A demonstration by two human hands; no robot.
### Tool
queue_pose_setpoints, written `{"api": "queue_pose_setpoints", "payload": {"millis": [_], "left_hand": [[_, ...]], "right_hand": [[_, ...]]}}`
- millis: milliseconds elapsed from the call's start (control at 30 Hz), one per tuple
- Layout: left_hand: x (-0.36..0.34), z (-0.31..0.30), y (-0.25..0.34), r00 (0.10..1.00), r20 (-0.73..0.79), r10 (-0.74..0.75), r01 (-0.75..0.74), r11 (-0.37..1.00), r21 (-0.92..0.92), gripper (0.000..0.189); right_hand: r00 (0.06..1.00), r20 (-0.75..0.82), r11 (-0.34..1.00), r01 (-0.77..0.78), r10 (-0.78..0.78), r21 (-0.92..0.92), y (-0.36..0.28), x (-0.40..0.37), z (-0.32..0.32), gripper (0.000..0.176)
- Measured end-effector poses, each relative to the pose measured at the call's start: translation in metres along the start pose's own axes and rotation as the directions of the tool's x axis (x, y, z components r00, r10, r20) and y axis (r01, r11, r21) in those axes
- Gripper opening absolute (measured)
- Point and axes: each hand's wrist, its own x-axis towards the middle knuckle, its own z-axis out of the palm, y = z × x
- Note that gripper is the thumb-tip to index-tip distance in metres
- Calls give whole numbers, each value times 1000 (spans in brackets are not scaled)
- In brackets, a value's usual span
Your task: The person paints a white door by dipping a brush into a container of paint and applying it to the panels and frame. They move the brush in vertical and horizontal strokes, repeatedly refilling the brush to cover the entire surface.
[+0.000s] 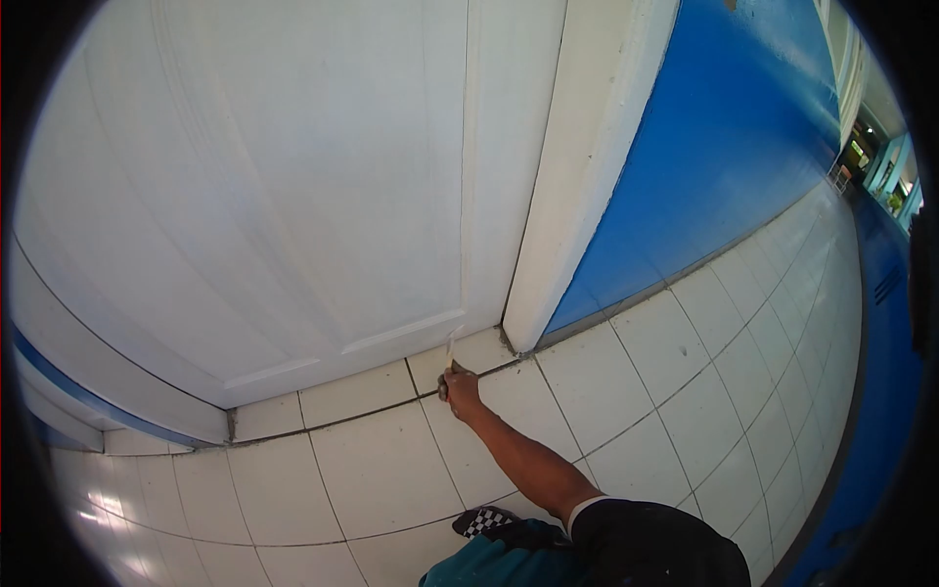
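My right hand (458,389) is closed around the handle of a small paintbrush (451,352). The brush points up, its pale tip at the bottom edge of a white panelled door (293,196), close to the door's lower right corner. Below the hand lies the white tiled floor (372,460). My bare forearm reaches in from the lower right, out of a dark sleeve. My left hand is out of view.
The white door frame (577,176) stands to the right of the door, beside a blue wall (714,137). A checkered shoe (484,520) rests on the tiles under me. Another blue surface (871,391) runs along the far right.
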Motion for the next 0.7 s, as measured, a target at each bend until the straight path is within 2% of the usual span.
{"api": "queue_pose_setpoints", "payload": {"millis": [33,67,167,300,367,433,500,533,633,700], "left_hand": [[-1,0,1,1000,-1,2,-2,1000,-2,91],[-3,0,2,1000,-3,7,-7,1000,-2,91],[-3,0,3,1000,-5,13,-13,1000,-4,91],[-4,-1,3,1000,-3,16,-16,1000,-7,91],[-5,-1,3,1000,-2,16,-16,1000,-4,91],[-6,-1,1,1000,-2,16,-16,1000,-3,91],[-6,-2,2,1000,-6,14,-14,1000,-3,91],[-5,-1,1,1000,-6,14,-14,1000,-6,91],[-7,-2,3,1000,-3,20,-20,1000,-13,90],[-8,-4,2,1000,-7,23,-23,1000,-15,90]], "right_hand": [[998,53,998,-27,30,-58,2,-9,-2,19],[990,117,991,-69,83,-118,2,-19,-9,37],[986,85,977,-124,141,-175,-18,-55,-25,46],[978,-188,993,98,-84,66,-24,-38,-49,52],[975,-199,982,127,-98,140,-21,-11,-50,51],[973,-212,978,125,-88,169,-21,7,-22,47],[992,-116,972,68,-42,223,-7,13,12,42],[992,-108,978,80,-59,194,3,10,23,37],[999,-3,999,33,-33,25,16,-14,31,42],[995,88,970,-22,45,-240,17,-30,30,46]]}}
